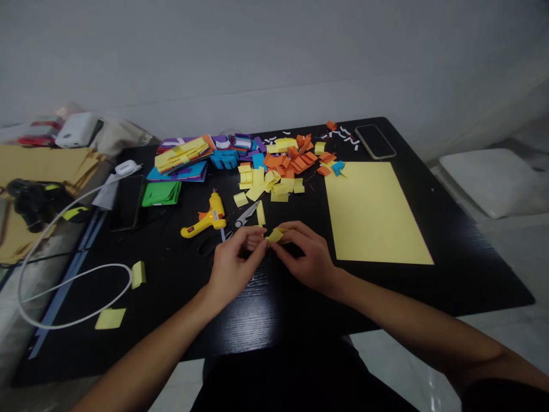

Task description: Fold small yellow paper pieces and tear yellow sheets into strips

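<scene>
Between my two hands is a small piece of yellow paper, pinched at both ends and bent in the middle. My left hand closes thumb and fingertips on its left end. At the other end, my right hand grips it the same way. Just beyond my left hand lie scissors, their handles partly hidden, and a narrow folded yellow strip. A yellow glue gun rests to the left of them. Behind sits a heap of folded yellow pieces and orange pieces.
A large yellow sheet lies on the black table at right, below a phone. Stacked coloured papers and a green bundle stand at back left. A white cable loops over the left edge.
</scene>
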Demonstrator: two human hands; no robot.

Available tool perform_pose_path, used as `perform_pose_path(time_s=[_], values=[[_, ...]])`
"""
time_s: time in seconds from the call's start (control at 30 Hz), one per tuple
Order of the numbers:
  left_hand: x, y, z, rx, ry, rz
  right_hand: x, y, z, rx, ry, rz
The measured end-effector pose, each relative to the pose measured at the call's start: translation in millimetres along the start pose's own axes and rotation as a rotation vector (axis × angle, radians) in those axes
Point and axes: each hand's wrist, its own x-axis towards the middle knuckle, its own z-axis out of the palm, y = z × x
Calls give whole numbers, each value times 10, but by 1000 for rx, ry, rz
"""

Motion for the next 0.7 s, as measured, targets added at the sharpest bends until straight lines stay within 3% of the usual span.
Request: perform_pose_path(time_s=[0.2, 0.43, 0.7], values=[[28, -9, 9, -207, -53, -200, -5, -6, -8, -28, -9, -18], [15, 17, -3, -102, -31, -96, -5, -7, 1, -40, 12, -31], [15, 5, -13, -78, -24, -81, -15, 0, -3, -53, 0, -58]])
